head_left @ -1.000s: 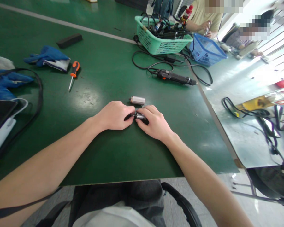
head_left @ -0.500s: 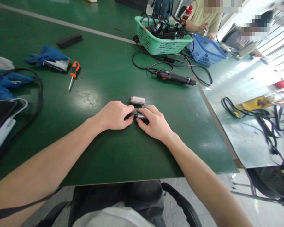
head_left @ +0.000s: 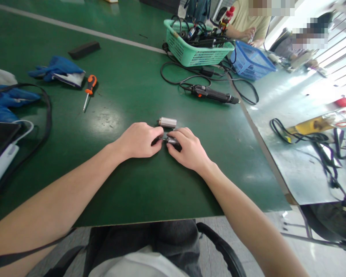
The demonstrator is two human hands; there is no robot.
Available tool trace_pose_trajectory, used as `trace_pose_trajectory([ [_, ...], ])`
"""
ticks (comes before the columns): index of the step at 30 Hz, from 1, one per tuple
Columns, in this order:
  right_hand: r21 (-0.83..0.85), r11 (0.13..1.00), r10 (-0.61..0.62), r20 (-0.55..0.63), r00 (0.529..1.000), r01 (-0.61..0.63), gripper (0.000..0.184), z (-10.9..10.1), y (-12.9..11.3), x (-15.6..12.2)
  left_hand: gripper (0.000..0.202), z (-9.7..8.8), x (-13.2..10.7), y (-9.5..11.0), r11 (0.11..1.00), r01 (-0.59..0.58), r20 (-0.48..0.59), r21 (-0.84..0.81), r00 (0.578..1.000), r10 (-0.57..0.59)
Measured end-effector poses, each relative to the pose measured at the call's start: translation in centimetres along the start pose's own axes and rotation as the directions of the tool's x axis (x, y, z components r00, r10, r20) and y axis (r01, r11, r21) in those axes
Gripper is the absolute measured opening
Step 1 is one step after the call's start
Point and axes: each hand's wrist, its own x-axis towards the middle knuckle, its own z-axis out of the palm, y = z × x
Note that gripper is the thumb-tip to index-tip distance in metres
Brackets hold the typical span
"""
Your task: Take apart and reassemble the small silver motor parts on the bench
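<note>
My right hand [head_left: 190, 148] is closed around a small dark-grey metal cylinder [head_left: 172, 141], partly hidden under its fingers. A thin shaft juts from the cylinder's left end toward my left hand [head_left: 144, 140]. The left thumb and forefinger are pinched together at that shaft's end, and what lies inside them is hidden. Just beyond both hands, a silver metal cylinder [head_left: 167, 122] with a brass-coloured left end rests on its side on the green table [head_left: 150, 188].
An orange-and-black screwdriver [head_left: 89, 90], blue gloves [head_left: 57, 71] and a dark block [head_left: 84, 50] lie to the left. At right are a corded electric screwdriver [head_left: 215, 94], a green basket [head_left: 202, 54] of cables and a blue basket [head_left: 252, 61]. Co-workers sit beyond.
My two hands have drawn very slightly apart, and a little more of the shaft shows between them. The silver cylinder has stayed in place.
</note>
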Motion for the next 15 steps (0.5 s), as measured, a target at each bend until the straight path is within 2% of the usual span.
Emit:
trace_pose_trajectory([
  [15,0.004,1.0,0.0,0.002,1.0,0.0,0.022,0.01,0.1,0.0,0.018,-0.04,0.11,0.08,1.0,-0.004,0.016,0.011,1.0,0.004],
])
